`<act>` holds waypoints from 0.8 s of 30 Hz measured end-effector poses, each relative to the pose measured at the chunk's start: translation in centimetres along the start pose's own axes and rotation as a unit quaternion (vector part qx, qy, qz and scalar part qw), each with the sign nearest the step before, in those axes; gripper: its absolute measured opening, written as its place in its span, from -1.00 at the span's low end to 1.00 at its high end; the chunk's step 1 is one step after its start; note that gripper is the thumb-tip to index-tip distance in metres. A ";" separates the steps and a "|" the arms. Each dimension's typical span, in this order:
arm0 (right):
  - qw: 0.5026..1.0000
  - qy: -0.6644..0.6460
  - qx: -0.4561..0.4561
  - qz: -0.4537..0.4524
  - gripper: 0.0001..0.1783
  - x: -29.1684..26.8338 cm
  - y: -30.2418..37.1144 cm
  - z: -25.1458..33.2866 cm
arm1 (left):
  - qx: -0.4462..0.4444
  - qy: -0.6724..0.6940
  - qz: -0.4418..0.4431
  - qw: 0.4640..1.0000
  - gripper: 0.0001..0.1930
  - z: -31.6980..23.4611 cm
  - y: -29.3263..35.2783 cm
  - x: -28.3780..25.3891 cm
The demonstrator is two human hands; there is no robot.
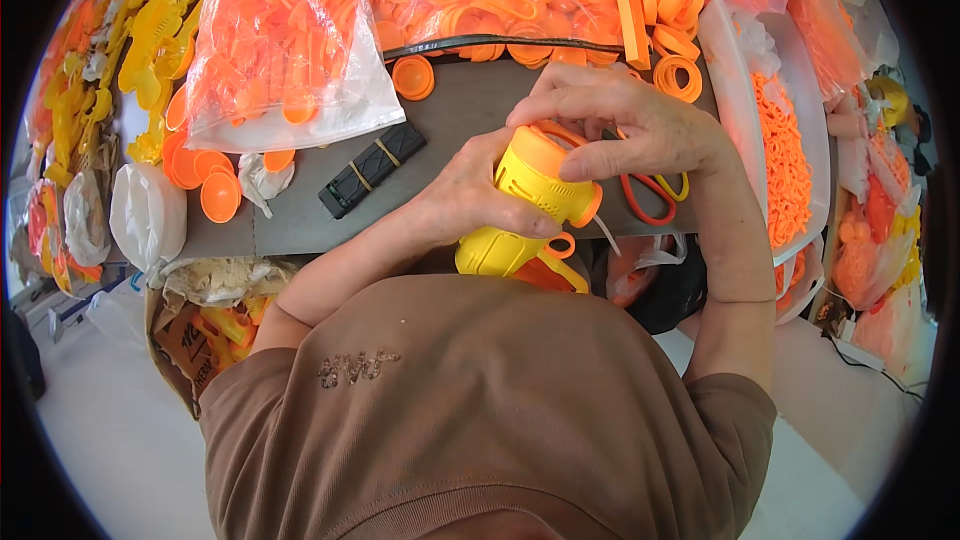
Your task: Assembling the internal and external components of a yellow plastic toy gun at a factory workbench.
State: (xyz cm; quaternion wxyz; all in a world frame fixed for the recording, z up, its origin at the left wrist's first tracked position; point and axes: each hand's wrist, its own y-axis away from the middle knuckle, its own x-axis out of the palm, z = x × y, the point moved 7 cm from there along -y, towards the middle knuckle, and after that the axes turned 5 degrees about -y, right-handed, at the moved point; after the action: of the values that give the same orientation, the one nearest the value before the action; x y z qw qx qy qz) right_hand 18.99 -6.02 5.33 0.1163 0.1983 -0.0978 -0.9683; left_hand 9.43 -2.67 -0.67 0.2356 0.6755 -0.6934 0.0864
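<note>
Close to my chest, at the near table edge, is a yellow plastic housing (533, 183) with slotted vents, an orange rim and a short orange-ended spout. My left hand (480, 190) is wrapped round its side, thumb across the front. Over its top curls my right hand (635, 125), fingertips pressed on the orange rim near the spout. An orange part shows under those fingers, but its shape is mostly hidden. Below the left hand sits a rounded yellow part (495, 252) with an orange piece beside it; whether it joins the housing I cannot tell.
Scissors (655, 202) with red and yellow handles lie right of my hands. A black banded block (372, 170) is at left, near orange discs (221, 197). Clear bags (290, 40) of orange parts cover the far side. A white bin (822, 130) holds orange rings at right.
</note>
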 end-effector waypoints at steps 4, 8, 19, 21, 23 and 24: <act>1.000 -0.003 -0.002 0.004 -0.48 1.1 0.4 -0.7 | -0.001 -0.009 0.011 1.000 -0.34 1.2 0.1 -0.2; 0.995 -0.005 -0.028 -0.091 -0.51 3.5 1.1 -1.7 | 0.005 0.017 -0.043 0.999 -0.26 2.1 0.6 -0.3; 0.892 0.082 -0.081 -0.437 -0.50 6.7 5.0 -1.4 | 0.031 0.047 -0.073 0.996 -0.28 2.4 0.3 -1.2; 0.885 0.048 -0.083 -0.456 -0.52 6.6 5.0 -1.9 | 0.024 0.025 -0.079 0.996 -0.27 2.4 0.3 -1.2; 0.882 0.049 -0.076 -0.462 -0.53 6.7 5.2 -2.0 | 0.019 0.004 -0.085 0.996 -0.27 2.5 0.3 -1.3; 0.880 0.051 -0.069 -0.467 -0.54 6.8 5.3 -2.0 | 0.011 -0.004 -0.087 0.996 -0.27 2.7 0.3 -1.4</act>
State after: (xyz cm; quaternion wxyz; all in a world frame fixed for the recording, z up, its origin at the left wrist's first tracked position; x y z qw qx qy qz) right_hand 14.74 -13.16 2.31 -0.3305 0.2616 0.0796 -0.9033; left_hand 8.53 -2.58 -3.57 0.2318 0.7363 -0.6318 0.0705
